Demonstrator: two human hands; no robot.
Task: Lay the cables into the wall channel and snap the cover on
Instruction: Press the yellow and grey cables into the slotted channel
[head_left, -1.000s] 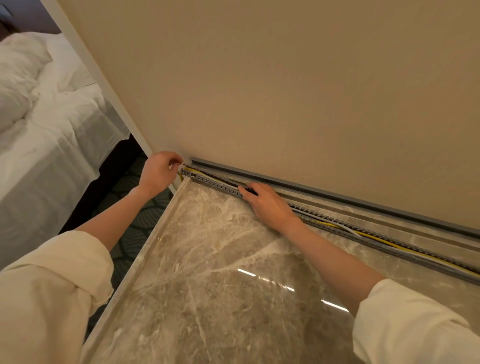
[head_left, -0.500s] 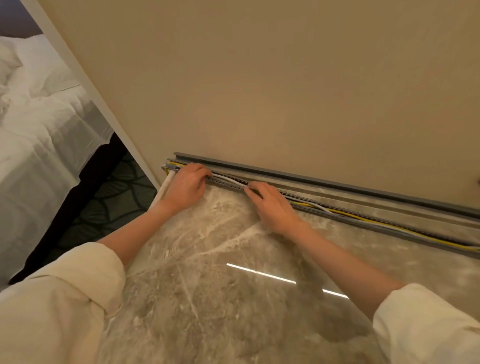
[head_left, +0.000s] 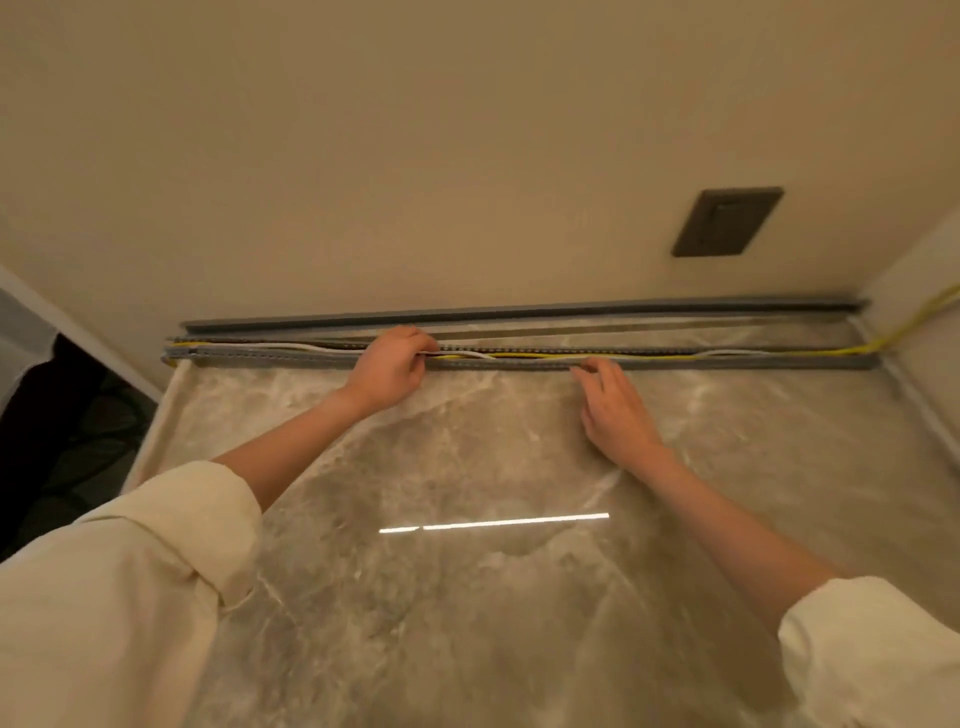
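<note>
Left hand (head_left: 387, 366): fingers curled over the channel (head_left: 675, 361), apparently pressing the cables (head_left: 545, 355) down; whether it pinches them cannot be told. Right hand (head_left: 613, 410): fingers nearly straight, tips touching the channel's near wall. Channel: slotted, grey, on the marble top (head_left: 467, 571), cables inside, yellow one trailing out at right. Cover (head_left: 519, 313): against the wall (head_left: 467, 156), not fitted. Advice: seat cables fully below the rim, working along the run, before fitting the cover.
</note>
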